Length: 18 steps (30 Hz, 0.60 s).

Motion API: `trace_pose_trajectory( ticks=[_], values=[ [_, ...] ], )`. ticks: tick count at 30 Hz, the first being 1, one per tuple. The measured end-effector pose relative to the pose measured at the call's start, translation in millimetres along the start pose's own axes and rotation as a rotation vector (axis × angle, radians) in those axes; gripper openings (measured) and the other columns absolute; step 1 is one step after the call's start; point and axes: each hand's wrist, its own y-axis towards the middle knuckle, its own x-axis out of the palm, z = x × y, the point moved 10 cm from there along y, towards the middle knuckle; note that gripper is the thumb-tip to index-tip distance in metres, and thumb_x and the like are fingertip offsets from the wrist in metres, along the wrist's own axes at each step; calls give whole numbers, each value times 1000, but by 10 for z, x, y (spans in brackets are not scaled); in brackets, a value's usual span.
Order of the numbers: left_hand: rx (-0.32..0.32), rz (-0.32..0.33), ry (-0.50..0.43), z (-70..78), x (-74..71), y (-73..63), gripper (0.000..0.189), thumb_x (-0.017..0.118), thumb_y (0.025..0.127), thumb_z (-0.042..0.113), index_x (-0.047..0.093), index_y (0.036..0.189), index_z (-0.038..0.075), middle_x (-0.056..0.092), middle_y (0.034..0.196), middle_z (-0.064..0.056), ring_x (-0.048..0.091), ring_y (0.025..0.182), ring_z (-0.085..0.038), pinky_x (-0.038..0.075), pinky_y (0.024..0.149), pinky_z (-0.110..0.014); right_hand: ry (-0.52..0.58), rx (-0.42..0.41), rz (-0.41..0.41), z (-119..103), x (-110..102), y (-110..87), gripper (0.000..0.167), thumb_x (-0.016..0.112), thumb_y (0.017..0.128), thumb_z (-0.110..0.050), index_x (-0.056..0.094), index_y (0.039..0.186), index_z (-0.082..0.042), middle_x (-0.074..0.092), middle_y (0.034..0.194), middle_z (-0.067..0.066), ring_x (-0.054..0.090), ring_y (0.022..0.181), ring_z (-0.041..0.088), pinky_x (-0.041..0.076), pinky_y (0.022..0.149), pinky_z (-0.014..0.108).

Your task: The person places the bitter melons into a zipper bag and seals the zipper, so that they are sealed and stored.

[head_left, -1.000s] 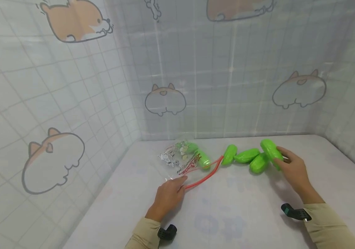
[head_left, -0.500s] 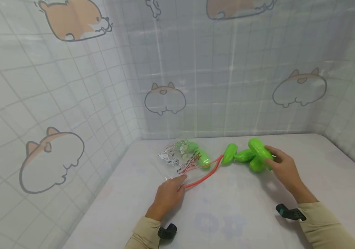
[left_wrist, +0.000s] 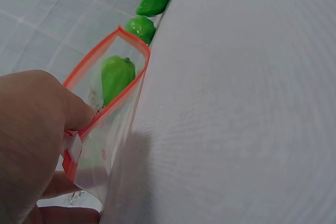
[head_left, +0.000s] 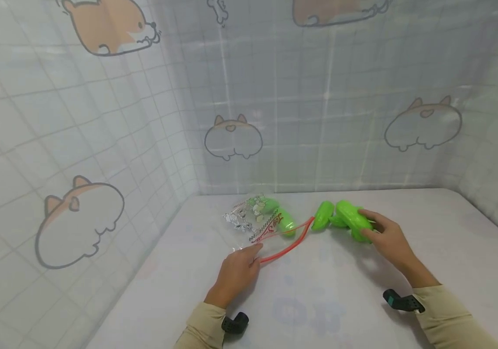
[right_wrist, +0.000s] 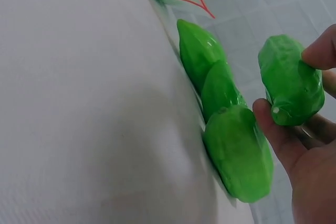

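My left hand pinches the red-edged rim of a clear zip bag lying on the table, its mouth spread apart. Through the plastic show green vegetables inside the bag. To the right, my right hand holds a glossy green vegetable, oblong and ridged like a toy, between thumb and fingers. It hangs over a row of similar vegetables on the table, one of them close beside my fingertips in the right wrist view. The leftmost loose vegetable lies right at the bag's mouth.
A white-covered table spreads under both hands. Grid-patterned curtains with dog drawings stand behind it and at both sides. Dark camera mounts sit at both wrists.
My right hand has carried the green vegetable leftward and slightly lower, over the others, closer to the bag. The left hand and bag have stayed in place.
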Motion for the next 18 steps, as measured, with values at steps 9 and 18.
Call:
trace_pose_trajectory(
  ticks=[9, 18],
  values=[
    [-28, -18, 6, 2, -9, -1, 36, 68, 94, 18, 69, 129, 11, 68, 127, -3, 65, 117, -22, 52, 95, -43, 94, -16, -95, -84, 156, -12, 57, 65, 96, -13, 46, 148, -2, 42, 148, 27, 47, 130, 49, 48, 81, 14],
    [-7, 19, 15, 14, -30, 16, 36, 69, 92, 17, 71, 127, 10, 70, 123, -4, 67, 114, -23, 54, 92, -42, 65, -16, -146, -92, 325, -18, 55, 65, 95, -13, 50, 146, -2, 47, 144, 29, 51, 121, 43, 55, 75, 30]
  ],
)
